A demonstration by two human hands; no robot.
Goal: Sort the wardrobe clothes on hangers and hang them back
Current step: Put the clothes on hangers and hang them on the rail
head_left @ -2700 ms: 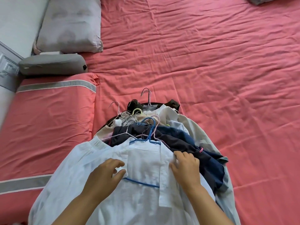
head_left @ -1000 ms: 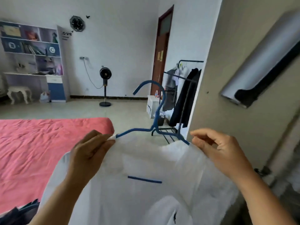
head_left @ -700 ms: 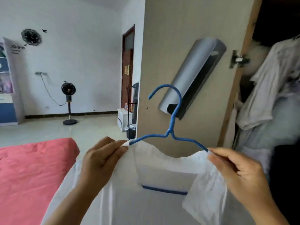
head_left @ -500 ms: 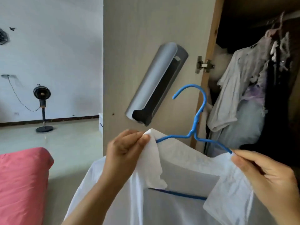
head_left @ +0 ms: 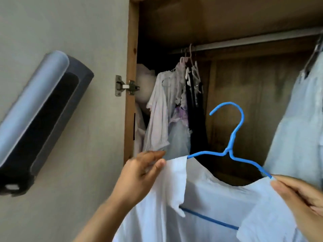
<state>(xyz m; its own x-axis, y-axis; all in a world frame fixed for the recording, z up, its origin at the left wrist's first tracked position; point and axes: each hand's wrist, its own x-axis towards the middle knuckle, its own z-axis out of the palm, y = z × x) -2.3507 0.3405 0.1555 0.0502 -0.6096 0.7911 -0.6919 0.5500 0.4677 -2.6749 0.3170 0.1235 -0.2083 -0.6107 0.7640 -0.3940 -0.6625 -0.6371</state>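
A white shirt hangs on a blue hanger, held up in front of the open wardrobe, below its metal rail. The hanger's long axis runs roughly level from left to right, dipping a little toward the right end, and its hook rises upright from the middle, curling over so the open tip points left and down. The hook sits well below the rail and does not touch it. The shirt's body drops straight down from the hanger's shoulders, and the lower blue bar shows through the open collar.

The left hand pinches the shirt's left shoulder edge, thumb and fingers closed together on the cloth just beside the hanger's left end. The right hand grips the right shoulder where the blue wire goes under the fabric, fingers curled and clamped on cloth and hanger end.

Under the rail, to the left of the blue hanger, a cluster of pale and dark garments hangs on light hangers. To the right of the hanger, a pale blue garment hangs from the same rail. Left of the wardrobe opening stands the open door, with a hinge at its edge and a grey curved fitting fixed slantwise on its face.
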